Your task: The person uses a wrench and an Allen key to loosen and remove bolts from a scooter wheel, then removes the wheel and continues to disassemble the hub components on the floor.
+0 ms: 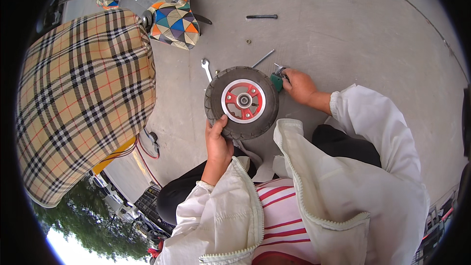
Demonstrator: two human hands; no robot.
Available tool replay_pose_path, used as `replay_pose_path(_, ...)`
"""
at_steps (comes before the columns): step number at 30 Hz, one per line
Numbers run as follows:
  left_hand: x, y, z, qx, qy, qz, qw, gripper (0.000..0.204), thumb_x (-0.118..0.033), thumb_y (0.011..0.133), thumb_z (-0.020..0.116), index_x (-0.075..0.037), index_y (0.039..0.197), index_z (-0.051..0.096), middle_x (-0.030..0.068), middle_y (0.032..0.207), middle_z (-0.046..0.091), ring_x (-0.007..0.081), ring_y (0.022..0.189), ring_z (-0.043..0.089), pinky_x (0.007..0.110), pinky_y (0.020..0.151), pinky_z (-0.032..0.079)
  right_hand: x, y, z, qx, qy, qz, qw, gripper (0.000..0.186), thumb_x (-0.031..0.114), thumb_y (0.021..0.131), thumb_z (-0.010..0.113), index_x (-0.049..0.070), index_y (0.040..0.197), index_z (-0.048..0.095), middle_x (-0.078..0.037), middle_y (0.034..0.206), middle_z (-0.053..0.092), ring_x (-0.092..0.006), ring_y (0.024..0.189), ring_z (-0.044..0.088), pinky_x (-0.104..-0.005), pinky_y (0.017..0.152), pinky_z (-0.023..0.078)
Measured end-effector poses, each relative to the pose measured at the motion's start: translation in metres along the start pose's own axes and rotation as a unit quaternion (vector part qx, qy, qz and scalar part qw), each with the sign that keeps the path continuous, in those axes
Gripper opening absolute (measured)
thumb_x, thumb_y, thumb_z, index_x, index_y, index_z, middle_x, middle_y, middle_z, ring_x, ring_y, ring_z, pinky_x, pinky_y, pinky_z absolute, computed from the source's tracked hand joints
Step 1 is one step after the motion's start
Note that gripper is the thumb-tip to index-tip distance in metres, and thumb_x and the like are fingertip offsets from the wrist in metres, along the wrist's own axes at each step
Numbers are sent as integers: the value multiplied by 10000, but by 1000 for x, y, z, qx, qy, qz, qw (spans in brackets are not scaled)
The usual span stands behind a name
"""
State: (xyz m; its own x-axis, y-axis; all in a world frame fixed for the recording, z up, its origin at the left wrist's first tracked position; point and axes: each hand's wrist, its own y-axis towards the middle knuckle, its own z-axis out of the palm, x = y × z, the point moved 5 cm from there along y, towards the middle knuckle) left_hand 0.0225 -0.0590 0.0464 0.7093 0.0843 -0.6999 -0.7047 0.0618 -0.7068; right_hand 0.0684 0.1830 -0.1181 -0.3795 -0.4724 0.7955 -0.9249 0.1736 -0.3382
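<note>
A small black rubber wheel [241, 102] with a red and white hub stands on edge on the concrete floor [343, 29]. My left hand [218, 140] grips its lower left tyre edge, thumb up on the tread. At the wheel's right side my right hand [298, 86] is closed on a green-handled tool [277, 79] with a metal tip. Both forearms wear white jacket sleeves.
A spanner [206, 68] and a thin metal rod [264, 58] lie just behind the wheel. A black rod [261, 16] and a small nut [248, 41] lie farther off. A tan plaid cover [83, 98] and a colourful patterned seat cover [171, 14] fill the left.
</note>
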Motion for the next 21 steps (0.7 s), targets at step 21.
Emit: replay_pose_path(21, 18, 14, 4, 53, -112, -73, 990, 539, -38, 818, 571, -31, 1344, 451, 118, 1294, 577, 257, 1178, 572, 411, 1025, 457, -13, -2, -18, -26, 29, -23, 999, 274, 192, 889, 615, 19, 1102, 618, -208, 1024, 648, -385, 946, 620, -441, 829, 494)
